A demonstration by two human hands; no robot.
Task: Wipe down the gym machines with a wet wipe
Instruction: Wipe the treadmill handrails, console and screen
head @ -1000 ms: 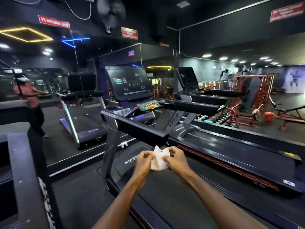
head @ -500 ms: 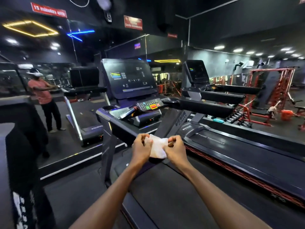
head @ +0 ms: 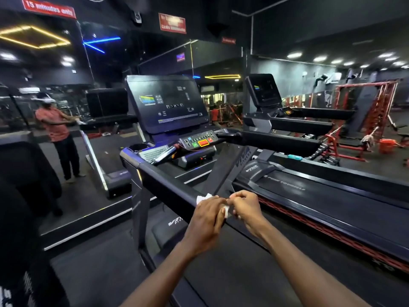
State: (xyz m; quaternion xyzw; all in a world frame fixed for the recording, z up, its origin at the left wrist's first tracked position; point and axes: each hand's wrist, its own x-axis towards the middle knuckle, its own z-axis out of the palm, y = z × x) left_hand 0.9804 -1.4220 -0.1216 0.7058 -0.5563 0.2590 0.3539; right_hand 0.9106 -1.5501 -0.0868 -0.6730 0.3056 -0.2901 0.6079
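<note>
A white wet wipe [head: 203, 197] is bunched between my two hands, mostly hidden by the fingers. My left hand [head: 207, 214] curls round it from the left, and my right hand [head: 245, 206] pinches its right edge. Both hands hover just past the near end of the left handrail [head: 168, 185] of a black treadmill. The treadmill's console [head: 168, 105] and button panel [head: 198, 140] rise beyond, and its belt [head: 232, 273] lies under my forearms.
A second treadmill [head: 309, 191] runs along the right, with its own console [head: 263, 89]. Red weight racks [head: 371, 111] stand at the far right. On the left a mirror shows a person in a red shirt [head: 55, 127]. A dark machine frame [head: 22, 218] fills the near left.
The wipe was spread flat between my hands; now it is bunched up and mostly covered by my fingers. My view has moved closer to the treadmill console.
</note>
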